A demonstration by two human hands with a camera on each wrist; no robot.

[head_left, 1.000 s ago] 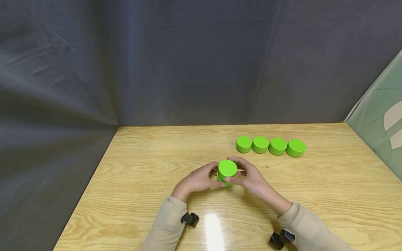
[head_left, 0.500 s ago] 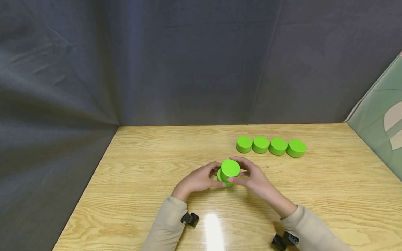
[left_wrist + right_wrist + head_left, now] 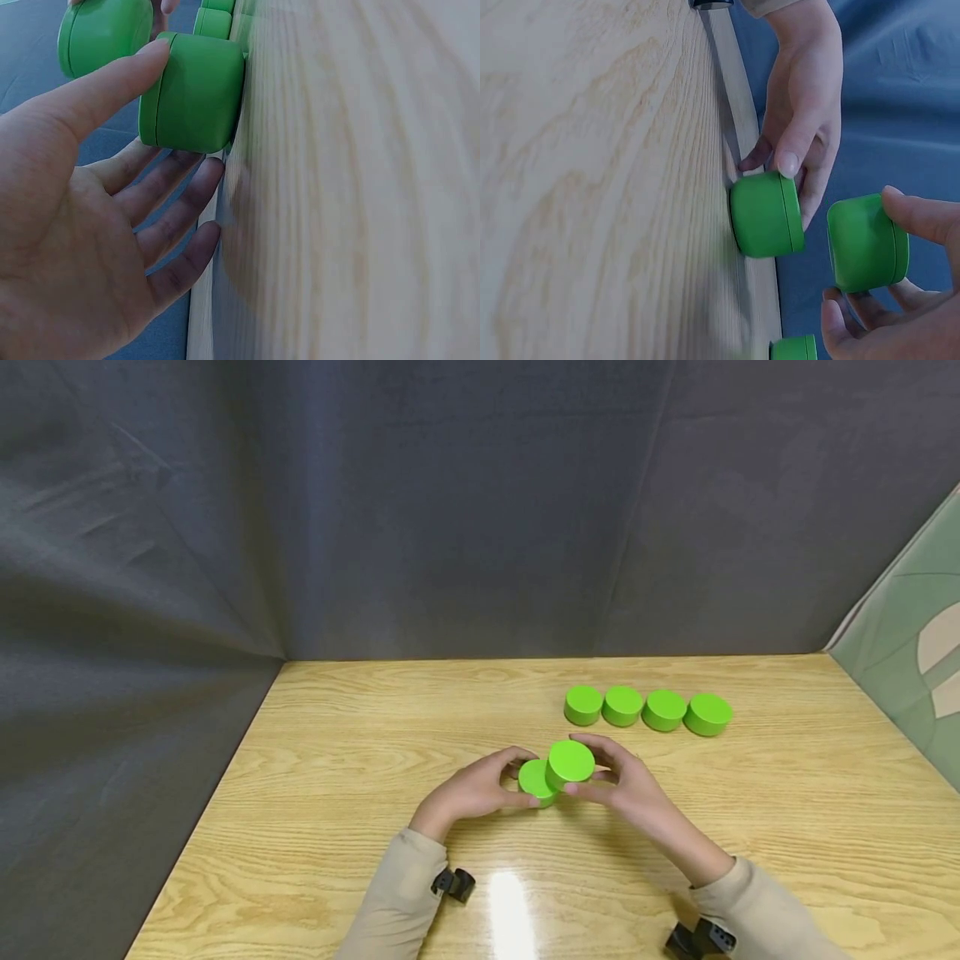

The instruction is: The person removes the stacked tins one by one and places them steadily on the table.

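Observation:
In the head view, my left hand (image 3: 474,789) steadies a green round lidded container (image 3: 535,779) on the table, thumb on the near side and fingers round the far side. The left wrist view shows that container (image 3: 199,94) with a seam below its lid and the thumb tip on it. My right hand (image 3: 626,785) pinches a second green round lidded container (image 3: 570,762) between thumb and fingers. It is raised off the table, just right of the first one. From the right wrist, a gap shows between the held container (image 3: 862,244) and the standing one (image 3: 763,215).
Behind my right hand, a row of several matching green containers (image 3: 622,706) stands on the wooden table (image 3: 337,735). Dark cloth (image 3: 465,510) hangs along the back and left edges. A green patterned surface (image 3: 907,627) lies at the far right.
My right hand has moved to the right with its container, from over the standing container to beside it, uncovering its top. The left hand and the standing container stay in place.

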